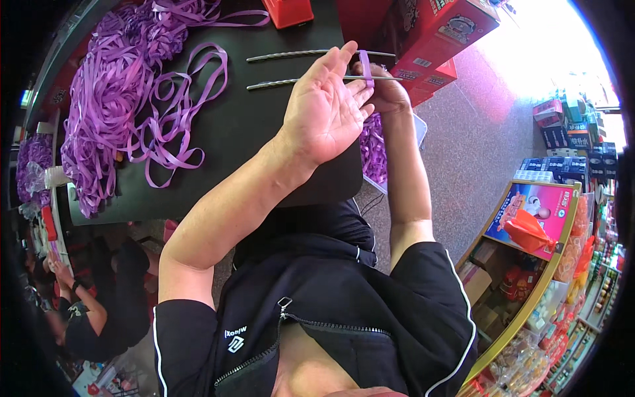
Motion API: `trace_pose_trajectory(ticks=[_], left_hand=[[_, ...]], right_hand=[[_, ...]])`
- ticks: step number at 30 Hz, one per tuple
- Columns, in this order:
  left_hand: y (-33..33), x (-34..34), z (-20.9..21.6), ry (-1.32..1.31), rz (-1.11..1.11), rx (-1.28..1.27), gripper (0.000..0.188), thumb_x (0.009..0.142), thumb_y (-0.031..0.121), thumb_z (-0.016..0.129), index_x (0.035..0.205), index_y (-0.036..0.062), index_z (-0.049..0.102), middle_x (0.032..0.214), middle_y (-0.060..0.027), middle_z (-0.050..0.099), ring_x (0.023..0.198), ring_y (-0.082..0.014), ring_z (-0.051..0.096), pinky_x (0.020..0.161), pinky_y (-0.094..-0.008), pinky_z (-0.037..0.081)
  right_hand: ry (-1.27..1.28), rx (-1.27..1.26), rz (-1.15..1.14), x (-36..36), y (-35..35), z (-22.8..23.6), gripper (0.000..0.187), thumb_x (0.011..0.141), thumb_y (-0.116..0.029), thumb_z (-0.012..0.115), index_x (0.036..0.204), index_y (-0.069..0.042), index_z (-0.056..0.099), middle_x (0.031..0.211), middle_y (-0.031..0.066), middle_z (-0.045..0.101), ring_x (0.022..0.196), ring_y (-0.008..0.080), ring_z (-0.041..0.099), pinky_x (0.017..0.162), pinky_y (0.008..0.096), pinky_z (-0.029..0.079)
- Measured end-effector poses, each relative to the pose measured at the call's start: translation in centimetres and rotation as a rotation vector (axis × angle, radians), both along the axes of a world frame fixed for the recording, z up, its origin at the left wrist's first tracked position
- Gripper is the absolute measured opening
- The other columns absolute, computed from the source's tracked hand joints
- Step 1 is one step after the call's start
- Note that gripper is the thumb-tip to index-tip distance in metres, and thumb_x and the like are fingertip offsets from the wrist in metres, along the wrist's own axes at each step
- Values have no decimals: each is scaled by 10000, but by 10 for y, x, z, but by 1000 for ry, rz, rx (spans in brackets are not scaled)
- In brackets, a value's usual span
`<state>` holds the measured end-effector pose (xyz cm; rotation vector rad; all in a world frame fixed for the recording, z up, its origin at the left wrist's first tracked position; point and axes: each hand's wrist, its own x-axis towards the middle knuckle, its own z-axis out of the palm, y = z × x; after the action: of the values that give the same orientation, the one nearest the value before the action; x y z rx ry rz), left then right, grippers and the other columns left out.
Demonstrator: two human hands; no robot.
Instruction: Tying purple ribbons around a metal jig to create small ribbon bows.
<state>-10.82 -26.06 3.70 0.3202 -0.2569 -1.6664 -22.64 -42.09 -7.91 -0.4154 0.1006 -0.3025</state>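
Two thin twisted metal rods run side by side over the dark table, crossing near my hands. A band of purple ribbon goes around both rods. My left hand is open, palm showing, its fingers stretched toward the rods and the band. On the band's right side, my right hand has its fingers curled close against the rods. What those fingers grip is partly hidden. Below my hands, more purple ribbon lies in a pale container beside the table edge.
A large tangled heap of purple ribbon covers the left of the dark table. Red boxes stand at the far right, and a red object sits at the back. Another person sits lower left. A display case stands right.
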Motion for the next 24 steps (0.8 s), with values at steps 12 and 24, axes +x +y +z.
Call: trace_pose_trajectory(ticks=[12,24], left_hand=[[1,0,3,21,9,37,622,951,447,374,1475,181,171,1474,-335,-85,1411,-370,-88,1123,-451,-77],[2,0,3,28,12,50,630,944,451,387,1475,185,175,1472,-340,-71,1413,-370,-63,1127,-453,-63]], right_hand=[[600,-323,-43,-19,-6,72,82,814,-153,650,828,-74,665,636,-38,587,488,47,457,471,203,348],[714,-385,-123,-34,13,90,174,830,-224,630,902,-74,683,788,-9,612,724,95,526,699,267,415]])
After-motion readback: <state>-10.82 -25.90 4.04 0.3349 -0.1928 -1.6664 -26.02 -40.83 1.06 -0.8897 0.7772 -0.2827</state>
